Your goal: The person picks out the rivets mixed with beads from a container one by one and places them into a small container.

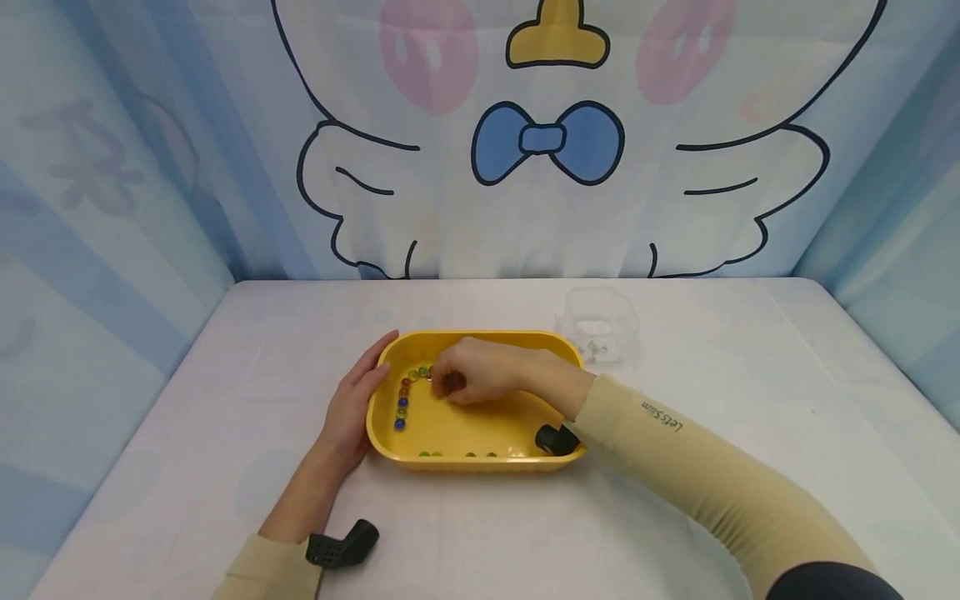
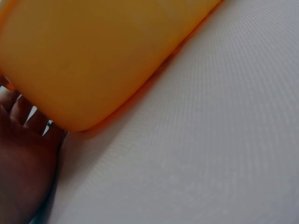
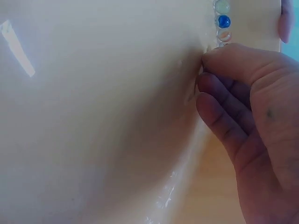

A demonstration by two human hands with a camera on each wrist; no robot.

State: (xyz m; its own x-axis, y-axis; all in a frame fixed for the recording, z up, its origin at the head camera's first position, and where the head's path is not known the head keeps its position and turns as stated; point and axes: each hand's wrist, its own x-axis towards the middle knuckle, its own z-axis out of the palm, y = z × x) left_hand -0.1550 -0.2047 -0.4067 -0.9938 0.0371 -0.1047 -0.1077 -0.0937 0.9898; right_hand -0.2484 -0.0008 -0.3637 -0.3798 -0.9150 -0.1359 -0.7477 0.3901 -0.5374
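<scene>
A yellow tray (image 1: 480, 429) lies on the white table. My left hand (image 1: 350, 412) holds its left end, with the thumb over the rim and the fingers along the outside wall; the left wrist view shows those fingers (image 2: 35, 116) against the tray's side. Inside, glass marbles (image 1: 402, 402) form a curved row along the left and toward the back. At the row's back end my right hand (image 1: 480, 372) pinches a marble, hidden behind the fingertips. Close by the thumb in the right wrist view are a blue marble (image 3: 224, 21) and a pale green marble (image 3: 223, 6).
Several loose marbles (image 1: 430, 454) lie along the tray's front wall. Behind the tray's right corner stands a clear plastic box (image 1: 603, 312) with small things in it. A black device (image 1: 341, 546) is on my left wrist, and another (image 1: 557, 440) hangs at the right wrist over the tray.
</scene>
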